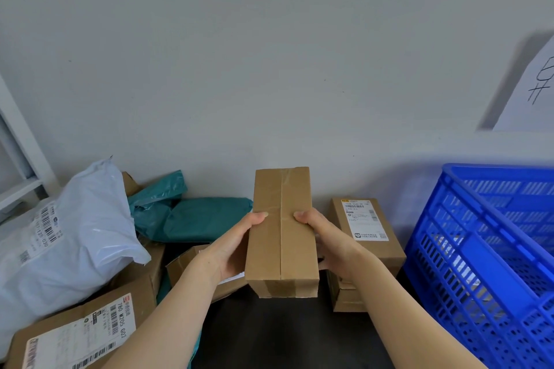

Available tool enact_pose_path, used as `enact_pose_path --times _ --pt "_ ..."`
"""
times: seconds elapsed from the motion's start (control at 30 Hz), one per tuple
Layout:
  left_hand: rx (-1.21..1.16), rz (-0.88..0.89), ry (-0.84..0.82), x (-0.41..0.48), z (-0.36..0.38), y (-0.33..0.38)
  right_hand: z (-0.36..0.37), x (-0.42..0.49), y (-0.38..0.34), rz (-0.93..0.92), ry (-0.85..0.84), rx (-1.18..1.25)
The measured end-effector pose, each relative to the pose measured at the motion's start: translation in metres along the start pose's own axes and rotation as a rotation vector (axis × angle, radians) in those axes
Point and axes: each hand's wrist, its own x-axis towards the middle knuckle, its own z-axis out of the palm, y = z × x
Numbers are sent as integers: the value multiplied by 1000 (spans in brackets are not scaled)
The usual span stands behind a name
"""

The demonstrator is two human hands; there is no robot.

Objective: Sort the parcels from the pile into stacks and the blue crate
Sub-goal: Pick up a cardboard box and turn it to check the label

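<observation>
Grip: both clasp one box point(281, 234). The left grip point(230, 249) and right grip point(332, 243) curl round its long sides, thumbs pressed on the taped top face. The fingers beneath are hidden.
Box: long plain carton with a tape seam down its middle. I hold it in the air above the bench point(269, 335), between the pile and the stack. No label shows on the faces I can see.
Step in hand: by my judgement, checking the box and choosing where it goes.
Doing it well: roll the box over to find its label before committing. Keep the squeeze even on both sides so it stays level. For the stack, lower it flat and square, with the edges matched. For the crate, lift it clear over the rim rather than dragging it across.
Stack: a labelled carton point(365, 228) lies on at least one more, just right of the held box and beside the crate.
Crate point(479, 237): blue and slatted, on my right. Most of its inside is out of view. Something pale shows through the slats, but I cannot tell what it is.
Pile: a white bag point(69, 234), green bags point(195, 219) and cartons, heaped on my left.
</observation>
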Motion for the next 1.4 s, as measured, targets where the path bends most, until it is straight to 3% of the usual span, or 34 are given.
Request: enact_pose_path --times 0.33,0.6,0.9,1.17,1.4 --pt "58 48 2 5 0 -1 4 -1 5 -76 32 17" --pt "49 7 32 7 1 -4 0 -3 5 -11 -2 30" --pt "173 39 41 16 4 0 3 -6 -5 -52 100 19" --pt "23 27 -13 13 1 -1 -4 -9 -8 -69 125 33" --pt "28 66 148 19 -6 -4 -10 7 0 -91 332 -18"
